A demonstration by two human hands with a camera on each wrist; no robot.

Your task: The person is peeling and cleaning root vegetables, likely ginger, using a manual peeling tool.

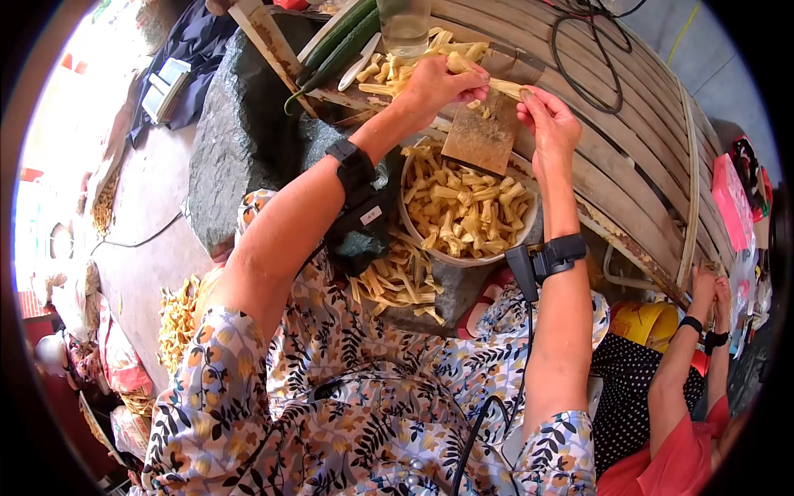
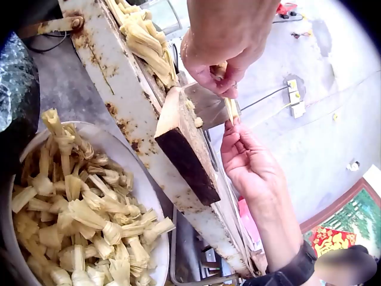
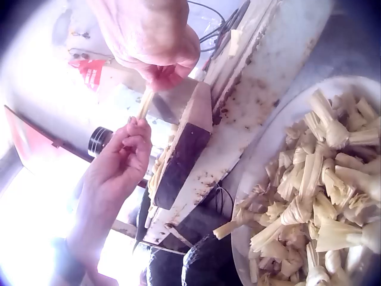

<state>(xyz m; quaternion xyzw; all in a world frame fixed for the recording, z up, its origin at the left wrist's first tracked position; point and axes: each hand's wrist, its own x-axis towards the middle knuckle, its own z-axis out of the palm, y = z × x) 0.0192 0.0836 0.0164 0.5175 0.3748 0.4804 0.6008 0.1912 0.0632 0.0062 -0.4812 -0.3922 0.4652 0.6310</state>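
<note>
above the bowl (image 1: 463, 262), a pale strip (image 1: 503, 85) is pinched at either end by the curled fingers of the left hand (image 1: 437, 83) and right hand (image 1: 549, 124)

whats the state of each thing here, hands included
left hand, pinching one end of a thin pale yellow strip
right hand, pinching the strip's other end
strip, stretched between both hands
round white bowl, nearly full of knotted pale strips
wooden block with metal blade, set on edge beside the bowl
clear glass, upright
two long green cucumbers, whole, lying side by side
</note>
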